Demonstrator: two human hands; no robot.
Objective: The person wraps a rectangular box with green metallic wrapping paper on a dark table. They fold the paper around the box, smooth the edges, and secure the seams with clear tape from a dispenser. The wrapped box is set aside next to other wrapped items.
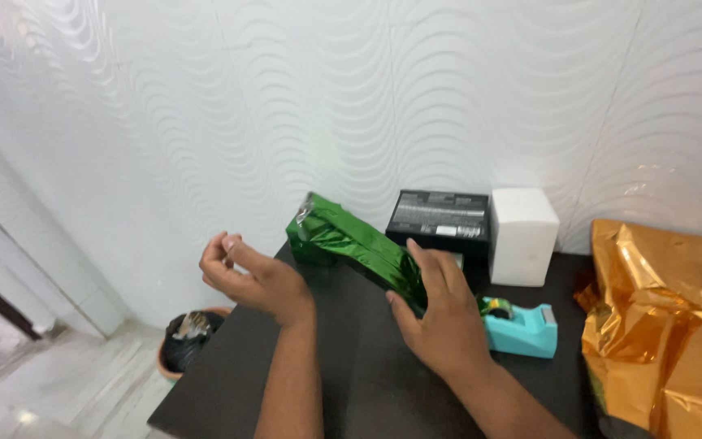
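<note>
**Green-wrapped box held at the desk's far edge**

The right hand (440, 317) rests against the near end of a box wrapped in shiny green foil (355, 241), fingers spread along its side. The box lies tilted on the dark desk (351, 374), its far end near the wavy white wall (286, 97). The left hand (249, 276) hovers apart from it, to the left, fingers loosely curled with nothing visible in its grip. Just right of the right hand sits a turquoise tape dispenser (522, 329). Behind stand a black box (440, 221) and a white box (523, 236), side by side. Crumpled gold foil (668, 317) fills the desk's right side. A dark pot (184, 341) stands on the floor at left.
</note>
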